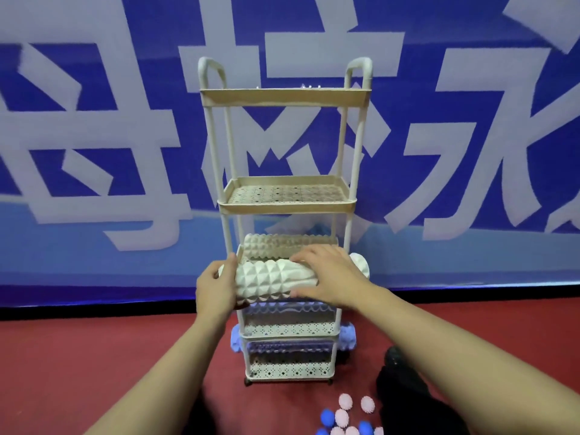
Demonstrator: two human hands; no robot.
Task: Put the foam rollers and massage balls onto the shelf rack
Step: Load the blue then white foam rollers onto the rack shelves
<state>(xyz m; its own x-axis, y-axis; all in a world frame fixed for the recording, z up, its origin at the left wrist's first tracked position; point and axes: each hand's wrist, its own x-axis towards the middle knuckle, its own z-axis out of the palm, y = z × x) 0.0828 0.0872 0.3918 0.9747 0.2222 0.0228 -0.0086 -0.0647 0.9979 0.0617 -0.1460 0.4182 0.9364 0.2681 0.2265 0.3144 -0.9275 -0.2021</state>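
A tall cream shelf rack point(287, 207) stands in front of me on the floor. Both hands hold a white spiky foam roller point(270, 282) level at the front of its third tier. My left hand point(216, 285) cups the roller's left end and my right hand point(329, 274) lies over its right part. A second white roller point(282, 244) lies behind it on that tier. A purple roller point(346, 337) lies across the bottom tier, its ends sticking out both sides. Several pink and blue massage balls point(346, 416) sit on the floor at the lower right.
The upper two tiers point(285, 98) hold no rollers or balls that I can see. A blue banner point(110, 136) with large white characters hangs right behind the rack. The floor point(78, 356) is red. A dark shape point(405, 390) lies to the right of the rack's base, beside the balls.
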